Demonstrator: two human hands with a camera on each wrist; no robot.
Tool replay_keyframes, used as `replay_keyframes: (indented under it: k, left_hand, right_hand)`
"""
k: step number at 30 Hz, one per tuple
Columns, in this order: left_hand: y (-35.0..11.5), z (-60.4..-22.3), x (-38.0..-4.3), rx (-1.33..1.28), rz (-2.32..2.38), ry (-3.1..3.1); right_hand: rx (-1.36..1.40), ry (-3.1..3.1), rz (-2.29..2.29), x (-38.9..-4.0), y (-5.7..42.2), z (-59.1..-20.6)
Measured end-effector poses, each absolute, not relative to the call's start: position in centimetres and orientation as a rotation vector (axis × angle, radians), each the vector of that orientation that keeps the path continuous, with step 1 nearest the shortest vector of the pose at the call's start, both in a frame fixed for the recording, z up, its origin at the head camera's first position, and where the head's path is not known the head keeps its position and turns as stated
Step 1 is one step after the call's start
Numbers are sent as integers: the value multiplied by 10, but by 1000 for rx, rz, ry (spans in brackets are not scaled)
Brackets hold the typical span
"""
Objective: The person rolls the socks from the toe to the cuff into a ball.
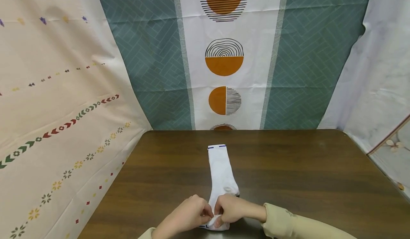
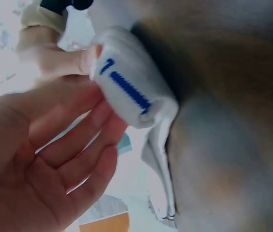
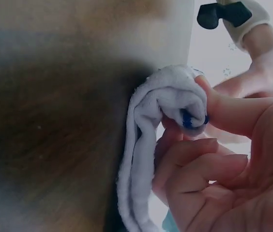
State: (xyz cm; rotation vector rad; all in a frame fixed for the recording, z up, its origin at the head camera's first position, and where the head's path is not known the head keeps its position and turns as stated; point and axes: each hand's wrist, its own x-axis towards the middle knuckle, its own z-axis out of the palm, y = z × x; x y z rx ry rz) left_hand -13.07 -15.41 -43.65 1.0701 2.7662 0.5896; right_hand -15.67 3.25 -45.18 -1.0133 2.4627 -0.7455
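Note:
A white sock (image 1: 221, 167) lies lengthwise on the table, its far end flat with short blue marks along the edge. At the near end the sock is curled over into a thick fold (image 3: 170, 87), and layers show beneath it in the right wrist view. The left hand (image 1: 192, 212) pinches the left side of this fold between thumb and fingertips. Opposite it, the right hand (image 1: 231, 208) grips the fold, thumb on the near side and fingers tucked behind. A blue stripe (image 2: 129, 92) shows on the folded end in the left wrist view.
The brown wooden table (image 1: 288, 167) extends around the sock. Patterned cloth (image 1: 224, 29) hangs behind the table's far edge, with a cream cloth (image 1: 64, 107) on the left and a pale one (image 1: 378, 89) on the right.

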Motion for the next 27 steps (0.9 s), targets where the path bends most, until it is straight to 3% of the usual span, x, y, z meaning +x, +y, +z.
replay_keyframes:
  k: [12,27]
  left_hand:
    - [-140,-435,-131,1251,160,2874]
    - [-138,-446,-163,1185,342,2658]
  right_hand:
    - [-919,2406,-825,-168,37,-455]
    - [-1049,2576,-868,-157,44,-457]
